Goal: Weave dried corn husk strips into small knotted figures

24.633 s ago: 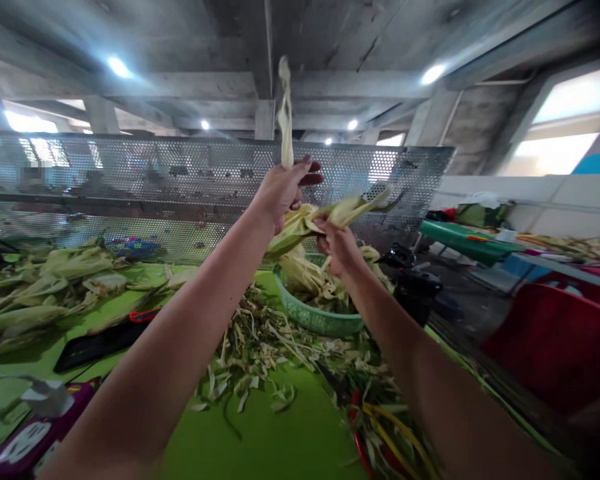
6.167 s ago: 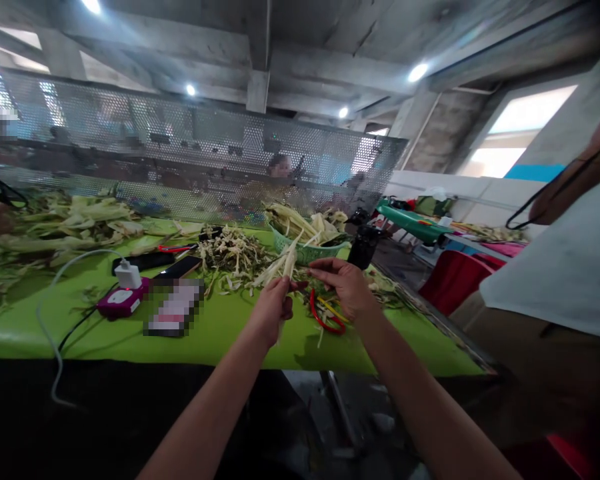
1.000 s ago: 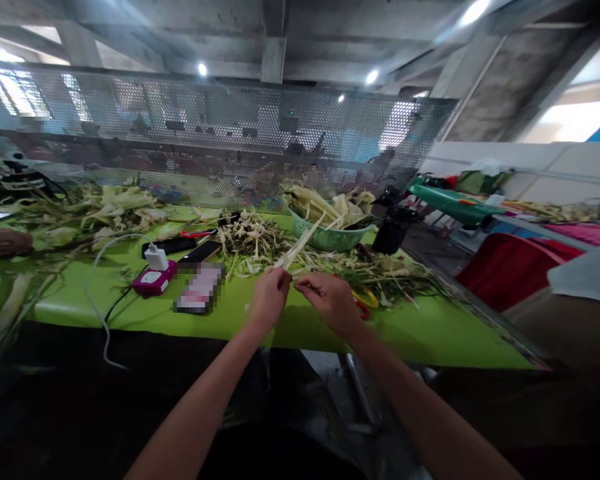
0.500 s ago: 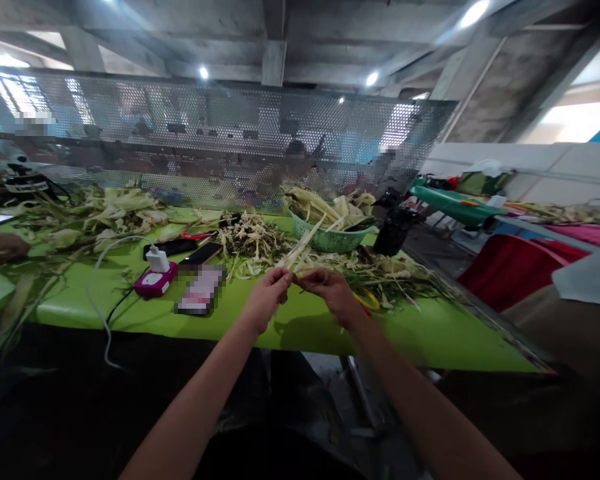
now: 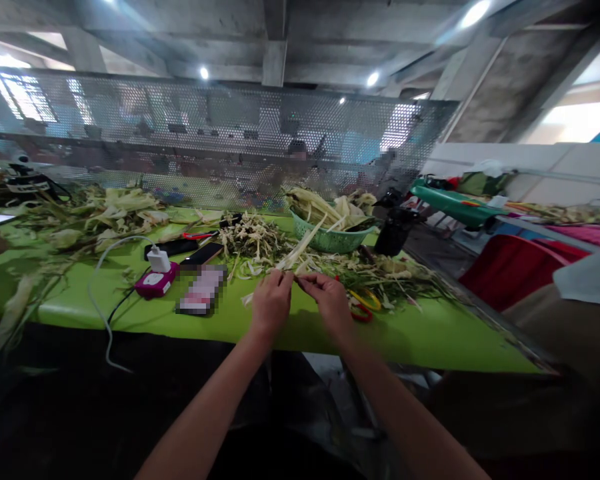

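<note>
Husk [image 5: 301, 248]: near the middle of the frame, slanting up and right from the hands, its tip overlapping the basket [image 5: 330, 241] in this view (whether it touches the basket, I cannot tell).
Left hand [image 5: 271, 303]: lower middle, fingers closed on the husk's near end, probably because a pinch there leaves the longer part sticking out free.
Right hand [image 5: 331, 300]: just right of the left, fingers bent, tips beside the other fingertips; too small to tell whether they grip anything. The two hands likely sit so close so that both can work at one spot.
Basket: right of centre, beyond the hands, heaped with leaves [image 5: 310, 201]; presumably set there to be within reach.
Scissors [image 5: 363, 316]: by the right wrist, only red and yellow loops clearly showing, whether one pair or two I cannot tell; the loops seem to lie handy for that hand.
Phone [image 5: 201, 291]: left of centre, flat on the green table [image 5: 430, 337], perhaps screen-up for easy glances.
Scraps [image 5: 253, 235]: a tangled pile at centre, seemingly kept beyond the space before the hands.
Husk's look: pale cream, narrow, split into long thin strips, fairly straight and dry-looking, lighter than the greenish bits around it.
</note>
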A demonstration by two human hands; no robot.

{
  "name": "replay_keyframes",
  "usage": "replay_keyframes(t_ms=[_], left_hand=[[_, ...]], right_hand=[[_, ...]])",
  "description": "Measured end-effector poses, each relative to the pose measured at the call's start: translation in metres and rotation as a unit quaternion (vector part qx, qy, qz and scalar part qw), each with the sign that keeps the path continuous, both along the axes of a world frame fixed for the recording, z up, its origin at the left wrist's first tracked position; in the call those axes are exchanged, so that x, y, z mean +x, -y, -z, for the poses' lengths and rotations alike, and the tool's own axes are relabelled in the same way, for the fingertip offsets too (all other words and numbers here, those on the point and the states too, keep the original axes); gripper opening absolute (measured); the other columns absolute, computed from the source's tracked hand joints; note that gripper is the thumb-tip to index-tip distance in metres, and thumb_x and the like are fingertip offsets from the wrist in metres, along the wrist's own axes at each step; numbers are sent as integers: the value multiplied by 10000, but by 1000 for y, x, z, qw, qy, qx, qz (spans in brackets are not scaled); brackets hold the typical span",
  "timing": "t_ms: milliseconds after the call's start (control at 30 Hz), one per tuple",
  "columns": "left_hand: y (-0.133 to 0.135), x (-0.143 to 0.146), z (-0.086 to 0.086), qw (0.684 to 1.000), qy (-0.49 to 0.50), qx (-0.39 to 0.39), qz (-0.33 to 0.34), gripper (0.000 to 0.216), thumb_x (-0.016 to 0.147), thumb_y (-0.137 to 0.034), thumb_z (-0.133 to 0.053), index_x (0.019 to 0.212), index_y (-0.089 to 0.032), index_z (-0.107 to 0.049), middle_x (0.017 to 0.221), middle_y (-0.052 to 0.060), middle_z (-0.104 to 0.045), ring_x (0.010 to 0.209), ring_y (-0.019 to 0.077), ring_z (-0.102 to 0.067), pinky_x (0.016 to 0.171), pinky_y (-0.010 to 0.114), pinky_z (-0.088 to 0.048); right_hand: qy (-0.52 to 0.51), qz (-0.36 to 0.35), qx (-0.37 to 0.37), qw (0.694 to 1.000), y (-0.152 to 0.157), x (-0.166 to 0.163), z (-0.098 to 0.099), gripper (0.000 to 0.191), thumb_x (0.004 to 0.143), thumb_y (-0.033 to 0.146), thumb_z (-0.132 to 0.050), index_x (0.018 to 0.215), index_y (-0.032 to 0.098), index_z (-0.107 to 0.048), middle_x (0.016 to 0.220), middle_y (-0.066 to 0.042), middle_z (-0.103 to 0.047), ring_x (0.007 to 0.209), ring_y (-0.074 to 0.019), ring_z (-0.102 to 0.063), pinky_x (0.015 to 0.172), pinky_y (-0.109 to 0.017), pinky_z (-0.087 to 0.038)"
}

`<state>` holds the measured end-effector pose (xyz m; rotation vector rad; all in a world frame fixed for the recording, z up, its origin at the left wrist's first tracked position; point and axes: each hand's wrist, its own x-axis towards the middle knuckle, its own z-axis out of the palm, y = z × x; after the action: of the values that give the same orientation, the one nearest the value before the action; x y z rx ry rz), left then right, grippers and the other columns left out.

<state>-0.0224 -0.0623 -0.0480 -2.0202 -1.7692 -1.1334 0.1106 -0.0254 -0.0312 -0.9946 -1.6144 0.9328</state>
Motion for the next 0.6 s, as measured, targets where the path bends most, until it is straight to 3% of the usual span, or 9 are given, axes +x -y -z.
replay_keyframes(t_ms=[167,367,467,600], left_hand=[[4,5,11,996,-91,12,9,370,940,-210,-316,1263,-164,-492,904,101,-565,862,227,-515,769,359,-410],[15,16,5,996,-9,-38,85,486,895,-169,-373,1379,-136,-341,1079,127,-533,1000,235,-506,881,374,-442],[18,13,-3,988,30,-65,138,471,895,-175,-358,1364,-139,-372,1100,125,-518,1036,221,-508,925,352,-433],[14,3,-10,976,72,-119,168,391,922,-234,-332,1265,-170,-509,979,92,-537,882,186,-561,836,314,-458]], right_hand=[[-1,2,-21,1000,-1,5,4,352,707,511,-667,760,164,-691,686,-18,-650,638,-166,-554,609,-279,-409],[5,10,-20,1000,-2,11,9,350,709,523,-650,807,190,-699,681,-26,-661,664,-192,-573,601,-297,-423],[7,8,-23,1000,-3,14,9,323,701,507,-656,798,202,-700,665,-27,-655,670,-201,-572,605,-308,-426],[4,5,-34,999,-2,16,7,246,689,438,-672,732,196,-675,666,-14,-643,653,-182,-557,625,-305,-419]])
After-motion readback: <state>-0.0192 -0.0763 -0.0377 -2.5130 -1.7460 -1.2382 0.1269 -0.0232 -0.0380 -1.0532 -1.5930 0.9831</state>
